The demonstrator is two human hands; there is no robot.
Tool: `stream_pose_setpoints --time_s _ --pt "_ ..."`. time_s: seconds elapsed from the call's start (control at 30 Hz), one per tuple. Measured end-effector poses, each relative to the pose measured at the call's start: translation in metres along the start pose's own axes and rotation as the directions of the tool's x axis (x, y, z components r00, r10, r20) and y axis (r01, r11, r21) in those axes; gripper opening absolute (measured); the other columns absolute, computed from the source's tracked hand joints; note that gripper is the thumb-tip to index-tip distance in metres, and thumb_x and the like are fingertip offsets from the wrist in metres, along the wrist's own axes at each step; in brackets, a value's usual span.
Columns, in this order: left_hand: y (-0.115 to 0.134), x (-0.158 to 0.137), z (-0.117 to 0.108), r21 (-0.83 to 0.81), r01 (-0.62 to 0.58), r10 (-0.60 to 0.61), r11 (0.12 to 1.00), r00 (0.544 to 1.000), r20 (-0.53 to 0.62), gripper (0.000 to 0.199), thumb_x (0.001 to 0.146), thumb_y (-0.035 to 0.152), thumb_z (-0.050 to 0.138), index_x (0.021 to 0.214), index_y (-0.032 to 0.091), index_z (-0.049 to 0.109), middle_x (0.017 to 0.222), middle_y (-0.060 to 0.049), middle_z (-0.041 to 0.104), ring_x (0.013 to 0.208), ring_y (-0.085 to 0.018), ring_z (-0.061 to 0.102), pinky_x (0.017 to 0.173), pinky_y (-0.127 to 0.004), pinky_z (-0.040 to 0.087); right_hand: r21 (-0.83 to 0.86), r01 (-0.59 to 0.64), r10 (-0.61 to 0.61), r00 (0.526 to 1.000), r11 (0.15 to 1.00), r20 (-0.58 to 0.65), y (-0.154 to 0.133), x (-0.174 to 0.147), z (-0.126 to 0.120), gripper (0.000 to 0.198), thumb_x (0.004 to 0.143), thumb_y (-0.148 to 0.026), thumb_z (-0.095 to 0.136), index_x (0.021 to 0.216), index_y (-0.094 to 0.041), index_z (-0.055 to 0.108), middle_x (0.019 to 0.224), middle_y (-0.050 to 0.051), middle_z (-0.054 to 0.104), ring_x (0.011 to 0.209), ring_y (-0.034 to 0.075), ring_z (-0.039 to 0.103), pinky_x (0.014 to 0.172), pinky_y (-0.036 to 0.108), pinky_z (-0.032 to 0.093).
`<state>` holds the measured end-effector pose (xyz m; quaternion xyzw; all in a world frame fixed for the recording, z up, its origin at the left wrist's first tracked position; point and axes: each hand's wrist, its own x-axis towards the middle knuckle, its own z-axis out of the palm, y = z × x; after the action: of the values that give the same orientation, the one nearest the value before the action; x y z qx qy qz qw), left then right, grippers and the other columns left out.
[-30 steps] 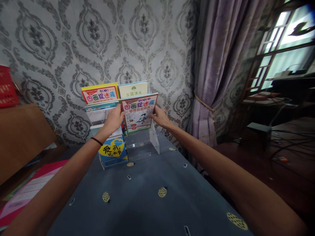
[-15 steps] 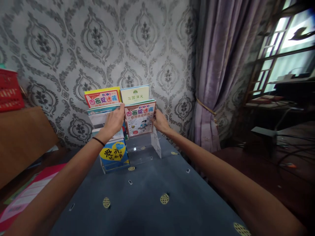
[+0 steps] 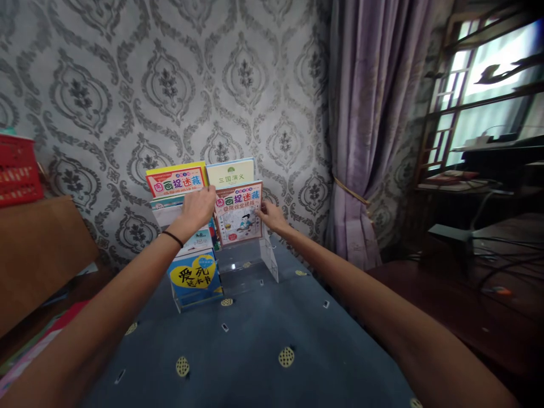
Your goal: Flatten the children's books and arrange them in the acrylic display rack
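A picture book (image 3: 238, 218) with a red-bordered cover stands in the right column of a clear acrylic rack (image 3: 268, 258). My left hand (image 3: 198, 208) is closed at its left edge, fingertips against the upper corner. At the right edge, my right hand (image 3: 274, 217) pinches it, with the thumb at the front of the cover. Behind it rises a pale-green book (image 3: 230, 173). The left column holds a yellow-and-red book (image 3: 176, 180), white books partly covered by my left hand, and a blue book (image 3: 195, 276) with a yellow heart in front.
The rack rests on a dark blue tablecloth (image 3: 238, 362) with pineapple prints, near a patterned wall (image 3: 272, 85). At left are a cardboard box (image 3: 42, 255) and a red basket (image 3: 19, 170). A purple curtain (image 3: 357, 113) hangs at right, beyond the table's edge.
The view has tilted up slightly, so everything sits lower in the picture. My right thumb has come round onto the front edge of the picture book. My left hand stays at its left edge.
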<state>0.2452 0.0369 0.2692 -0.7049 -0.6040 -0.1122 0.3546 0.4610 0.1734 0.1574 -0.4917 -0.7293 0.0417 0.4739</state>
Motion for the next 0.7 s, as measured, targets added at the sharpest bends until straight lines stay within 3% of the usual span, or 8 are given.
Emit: stream_pose_setpoints --time_s 0.17,0.37,0.53,0.7 --pt "0.001 0.016 -0.011 0.034 0.007 -0.007 0.999 1.0 0.022 0.033 0.1 0.023 0.042 0.117 0.005 0.064 0.105 -0.026 0.073 0.104 -0.039 0.07 0.081 -0.043 0.053 0.045 -0.019 0.018 1.0 0.999 0.02 0.003 0.002 0.005 0.021 0.092 -0.035 0.054 0.094 -0.017 0.064 0.091 0.008 0.072 0.083 0.023 0.065 0.075 0.033 0.05" --pt "0.004 0.03 -0.025 0.056 -0.005 0.004 0.998 1.0 0.017 0.031 0.099 0.018 0.045 0.115 0.004 0.068 0.11 -0.027 0.073 0.107 -0.037 0.071 0.083 -0.041 0.053 0.066 -0.033 0.034 0.999 0.997 -0.016 0.005 0.014 0.01 0.023 0.095 -0.036 0.05 0.097 -0.018 0.064 0.095 0.007 0.072 0.084 0.022 0.064 0.075 0.031 0.049" --pt "0.002 0.038 -0.021 0.1 -0.028 0.02 0.995 0.997 0.081 0.033 0.095 0.008 0.044 0.111 0.007 0.073 0.11 -0.024 0.074 0.108 -0.033 0.07 0.086 -0.039 0.052 0.01 -0.039 0.039 0.999 0.999 -0.032 0.005 0.018 0.015 0.022 0.093 -0.035 0.054 0.097 -0.018 0.067 0.094 0.008 0.073 0.087 0.024 0.064 0.078 0.033 0.05" --pt "0.002 0.039 -0.019 0.039 -0.071 0.067 0.997 0.992 0.103 0.03 0.092 0.01 0.051 0.112 0.01 0.073 0.108 -0.023 0.074 0.111 -0.033 0.069 0.088 -0.038 0.051 -0.063 -0.015 0.01 0.996 0.998 -0.085 0.005 0.011 0.021 0.026 0.095 -0.035 0.051 0.105 -0.017 0.067 0.102 0.012 0.072 0.095 0.026 0.066 0.085 0.035 0.05"
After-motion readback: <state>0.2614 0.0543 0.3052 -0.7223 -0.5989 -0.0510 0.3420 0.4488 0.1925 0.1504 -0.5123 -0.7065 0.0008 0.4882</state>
